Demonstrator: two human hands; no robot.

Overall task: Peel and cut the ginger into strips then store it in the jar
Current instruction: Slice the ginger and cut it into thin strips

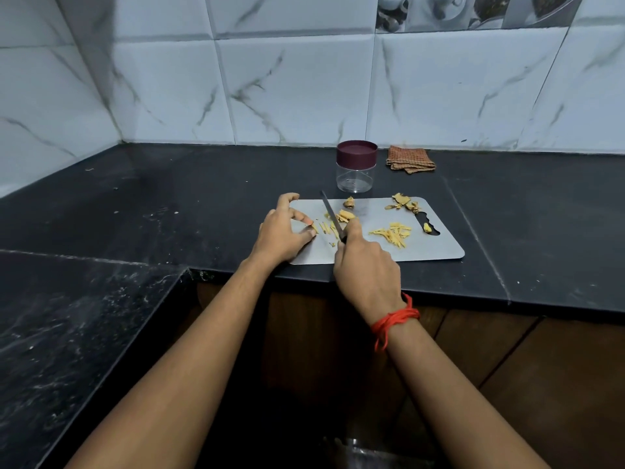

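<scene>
A grey cutting board [429,245] lies on the black counter. My right hand [367,269] grips a knife [329,211] whose blade points away over the board. My left hand [284,231] rests at the board's left end and pinches a small ginger piece [314,228] between thumb and fingertip. Cut ginger strips [326,228] lie beside the blade, and a second pile of strips [394,233] sits to the right. Ginger slices [346,215] lie just right of the blade. Peels [404,202] are scattered at the far edge. A clear jar [355,177] with a maroon lid stands behind the board, closed.
A folded checked cloth [410,159] lies by the tiled wall, right of the jar. One ginger scrap [427,227] sits in the board's handle hole. The counter's front edge [439,292] runs just below the board, with wooden cabinet fronts beneath.
</scene>
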